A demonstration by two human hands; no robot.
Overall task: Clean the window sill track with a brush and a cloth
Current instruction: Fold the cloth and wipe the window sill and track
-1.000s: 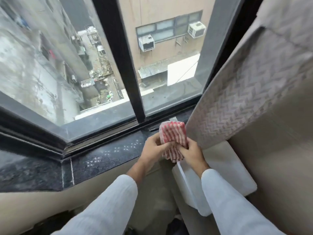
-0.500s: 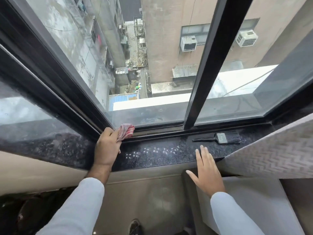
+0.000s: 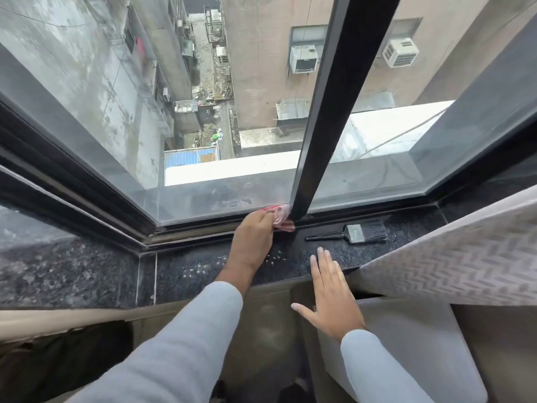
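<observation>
Track (image 3: 203,232) under red cloth (image 3: 281,219) in left hand (image 3: 255,237); brush (image 3: 353,233) nearby.

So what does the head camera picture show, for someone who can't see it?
A person's left hand presses a red-and-white checked cloth into the dark window track, at the foot of the black window post. The right hand lies flat and empty on the speckled black stone sill. A black flat paintbrush lies on the sill to the right.

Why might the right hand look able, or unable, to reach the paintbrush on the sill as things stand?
Probably able: the right hand rests open on the granite sill, the paintbrush lies just beyond its fingertips, with bare sill between.
</observation>
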